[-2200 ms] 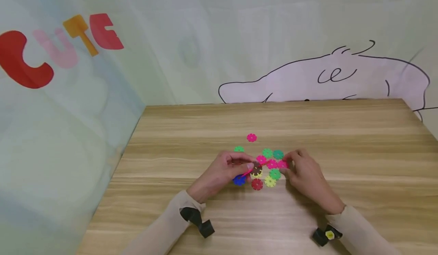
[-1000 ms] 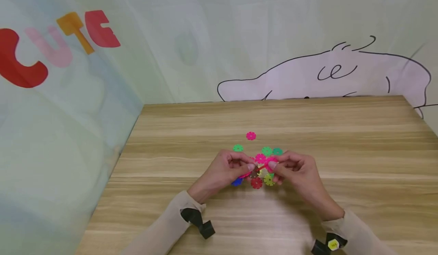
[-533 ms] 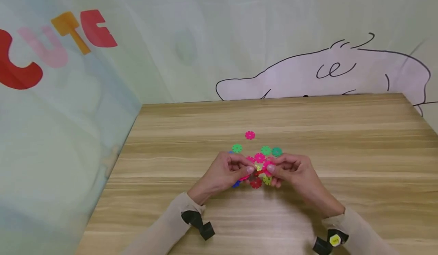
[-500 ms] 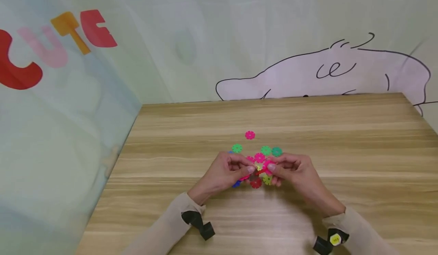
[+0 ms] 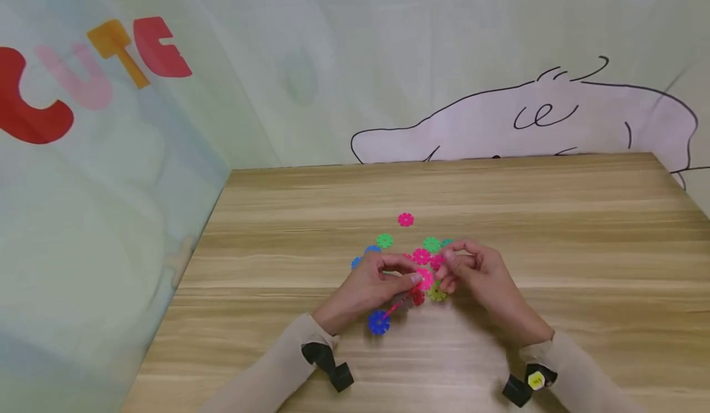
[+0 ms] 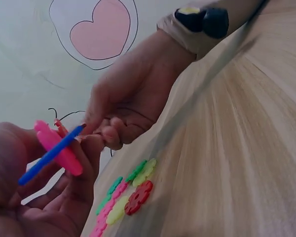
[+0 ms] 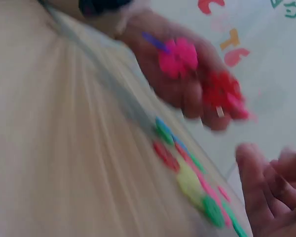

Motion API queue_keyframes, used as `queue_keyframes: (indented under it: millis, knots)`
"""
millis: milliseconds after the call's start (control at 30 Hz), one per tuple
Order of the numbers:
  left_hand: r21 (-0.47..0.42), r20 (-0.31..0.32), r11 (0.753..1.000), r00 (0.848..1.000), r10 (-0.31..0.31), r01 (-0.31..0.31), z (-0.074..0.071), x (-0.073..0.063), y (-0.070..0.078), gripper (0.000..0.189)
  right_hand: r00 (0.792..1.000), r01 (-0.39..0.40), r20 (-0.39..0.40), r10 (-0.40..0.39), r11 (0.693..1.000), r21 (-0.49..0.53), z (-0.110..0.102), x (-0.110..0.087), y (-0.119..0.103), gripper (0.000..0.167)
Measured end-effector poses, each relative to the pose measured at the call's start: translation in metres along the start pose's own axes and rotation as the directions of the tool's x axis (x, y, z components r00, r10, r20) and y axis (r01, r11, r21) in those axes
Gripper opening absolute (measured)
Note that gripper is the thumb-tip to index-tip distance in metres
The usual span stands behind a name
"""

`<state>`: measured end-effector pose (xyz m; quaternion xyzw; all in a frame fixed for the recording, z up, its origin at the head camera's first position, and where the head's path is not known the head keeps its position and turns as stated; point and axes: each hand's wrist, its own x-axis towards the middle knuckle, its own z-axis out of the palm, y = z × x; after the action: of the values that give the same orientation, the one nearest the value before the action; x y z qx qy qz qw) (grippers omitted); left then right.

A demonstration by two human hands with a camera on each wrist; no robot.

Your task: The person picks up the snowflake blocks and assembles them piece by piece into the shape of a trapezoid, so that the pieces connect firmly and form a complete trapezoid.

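Observation:
My left hand (image 5: 366,290) grips a small chain of slotted snowflake discs joined edge to edge. A blue disc (image 5: 379,322) hangs at the near end, and a bright pink disc (image 5: 424,279) shows at the fingertips. In the right wrist view a red disc (image 7: 218,89) sits between two pink ones in this chain. My right hand (image 5: 488,283) is just to the right, fingers loosely bent, with nothing visible between them. The right wrist view shows a gap between its fingertips and the chain. Part of the chain is hidden behind my left fingers.
Loose discs lie on the wooden table (image 5: 277,228) under and beyond the hands: green (image 5: 431,244), pink (image 5: 421,256), yellow (image 5: 437,292) and blue ones among them. A lone pink disc (image 5: 406,219) lies farther back. A printed cloth (image 5: 310,80) hangs behind the table.
The right hand has let go of the pink disc and drawn slightly away. The left hand now holds that disc, and the chain has turned so its blue end shows nearer the body.

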<state>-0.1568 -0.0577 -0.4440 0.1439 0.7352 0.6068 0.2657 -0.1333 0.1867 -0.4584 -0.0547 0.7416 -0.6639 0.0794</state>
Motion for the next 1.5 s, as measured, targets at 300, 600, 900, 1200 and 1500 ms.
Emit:
queue_keyframes:
  millis: [300, 600, 900, 1200, 1500]
  knots:
    - [-0.068, -0.036, 0.997, 0.999, -0.022, 0.020, -0.004, -0.002, 0.002, 0.025, 0.968, 0.123, -0.068, -0.241, 0.694, -0.710, -0.020, 0.029, 0.011, 0.026]
    - [-0.078, -0.061, 0.997, 0.998, -0.009, 0.005, -0.008, -0.004, 0.008, 0.027, 0.945, 0.241, -0.039, -0.323, 0.774, -0.586, -0.016, 0.025, 0.009, 0.011]
    - [-0.097, -0.082, 0.994, 0.996, 0.039, -0.047, -0.011, -0.003, 0.010, 0.025, 0.873, 0.487, 0.065, -0.483, 0.859, -0.159, 0.003, 0.009, -0.006, 0.016]
    - [-0.056, -0.068, 0.997, 0.996, 0.056, -0.060, -0.009, -0.007, 0.007, 0.021, 0.894, 0.447, 0.055, -0.444, 0.882, -0.150, 0.011, 0.005, -0.006, 0.014]
    - [-0.059, -0.058, 0.994, 0.994, 0.092, -0.095, 0.003, -0.008, 0.000, 0.017, 0.904, 0.426, 0.062, -0.422, 0.885, -0.189, 0.012, -0.003, -0.001, 0.026]
